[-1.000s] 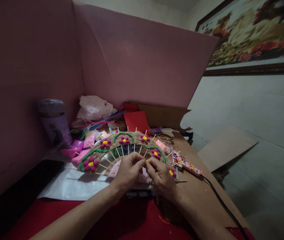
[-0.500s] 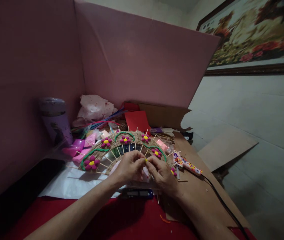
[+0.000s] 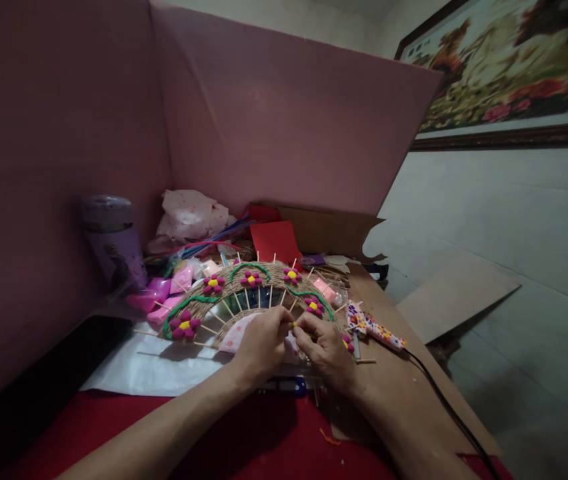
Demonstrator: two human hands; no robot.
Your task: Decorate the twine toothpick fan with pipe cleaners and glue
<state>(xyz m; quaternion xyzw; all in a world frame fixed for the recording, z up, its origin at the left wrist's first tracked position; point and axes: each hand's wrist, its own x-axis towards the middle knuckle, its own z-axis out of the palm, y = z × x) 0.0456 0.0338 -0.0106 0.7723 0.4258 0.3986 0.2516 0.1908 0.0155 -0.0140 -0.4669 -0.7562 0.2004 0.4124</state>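
Between my fingertips is a tiny yellow piece, apparently modelling clay [image 3: 295, 325]. My left hand [image 3: 263, 341] pinches it from one side, fingers closed, and my right hand [image 3: 325, 348] pinches it from the other. Just beyond them lies a half-round fan [image 3: 237, 272] of twine woven over thin sticks. Purple flowers with yellow centres, such as the one at its left end [image 3: 185, 325], and curled green strands [image 3: 191, 303] decorate it. A patterned pale pink piece [image 3: 234, 337] fills the inner half-circle, partly hidden by my hands.
A floral-patterned glue gun [image 3: 377, 330] with a black cord rests on the cardboard [image 3: 404, 387] to the right. Blue-handled snips [image 3: 287, 385] lie below my hands. Pink clay packets [image 3: 157, 293], a purple tumbler [image 3: 117, 250] and a black slab-like object [image 3: 64, 360] are at left.
My left hand has turned and shifted slightly right and down, uncovering more of the pale pink piece and covering part of the snips. The yellow piece stays between my fingertips.
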